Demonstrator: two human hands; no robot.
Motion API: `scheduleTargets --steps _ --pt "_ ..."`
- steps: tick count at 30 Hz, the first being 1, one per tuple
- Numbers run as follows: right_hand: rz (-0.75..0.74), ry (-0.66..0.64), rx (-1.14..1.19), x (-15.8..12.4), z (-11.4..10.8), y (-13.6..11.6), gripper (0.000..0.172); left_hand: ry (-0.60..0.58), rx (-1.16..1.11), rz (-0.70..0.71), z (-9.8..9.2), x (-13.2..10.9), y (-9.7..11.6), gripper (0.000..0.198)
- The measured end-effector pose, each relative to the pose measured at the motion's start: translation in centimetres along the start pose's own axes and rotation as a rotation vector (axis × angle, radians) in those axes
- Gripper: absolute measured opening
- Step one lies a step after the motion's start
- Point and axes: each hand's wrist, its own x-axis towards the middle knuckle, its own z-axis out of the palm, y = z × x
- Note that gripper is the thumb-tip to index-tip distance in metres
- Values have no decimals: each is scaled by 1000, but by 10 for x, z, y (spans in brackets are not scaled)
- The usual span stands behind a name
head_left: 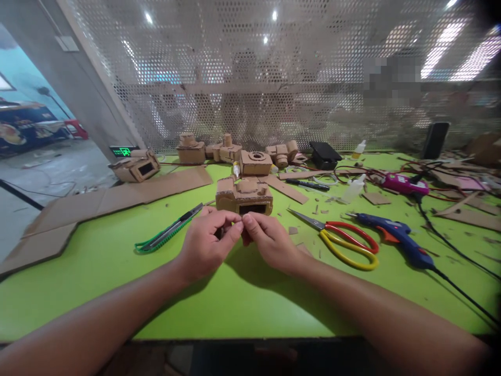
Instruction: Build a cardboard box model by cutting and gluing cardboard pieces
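Both hands meet over the green table (176,308), just in front of a cardboard camera model (245,197) with a dark rectangular opening. My left hand (211,240) is closed, thumb and fingers pinched together. My right hand (270,240) is pinched too, its thumb tip almost against the left thumb. Anything between the fingertips is too small or hidden to make out. A green box cutter (168,230) lies left of my left hand. Scissors (332,235) with red and yellow handles lie right of my right hand, with a blue glue gun (395,235) beyond them.
More cardboard camera models (254,163) stand along the back by the perforated metal screen (242,78). Long cardboard strips (117,198) cover the left side. On the right are a purple device (405,183), cables, small bottles (354,188), a black marker (307,184) and cardboard scraps.
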Motion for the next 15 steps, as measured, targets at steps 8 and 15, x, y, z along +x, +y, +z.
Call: scheduleTargets --steps 8,15 --pt "199 25 435 4 -5 2 47 39 -108 -115 -1 3 -3 19" --pt "167 88 636 3 -8 7 25 61 -286 -226 -3 4 -5 18"
